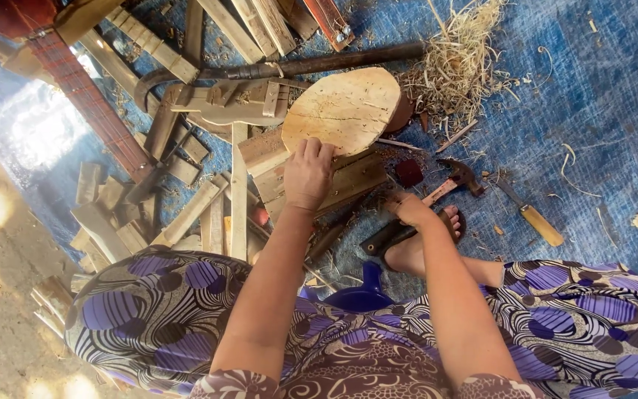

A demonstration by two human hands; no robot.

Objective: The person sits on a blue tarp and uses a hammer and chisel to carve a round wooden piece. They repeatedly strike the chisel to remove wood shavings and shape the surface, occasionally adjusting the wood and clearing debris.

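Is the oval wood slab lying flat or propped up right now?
Propped up: the oval wood slab leans tilted on wood blocks, with the left hand on its lower edge.

My open-air woodworking spot, on the ground

I sit on a blue tarp (592, 89) spread over bare dirt, with cut wooden slats (186, 214) piled around me, a heap of pale shavings (459, 59), a claw hammer (455, 181), a wooden-handled chisel (529, 210) and a long curved blade (275, 70) lying in sunlight.
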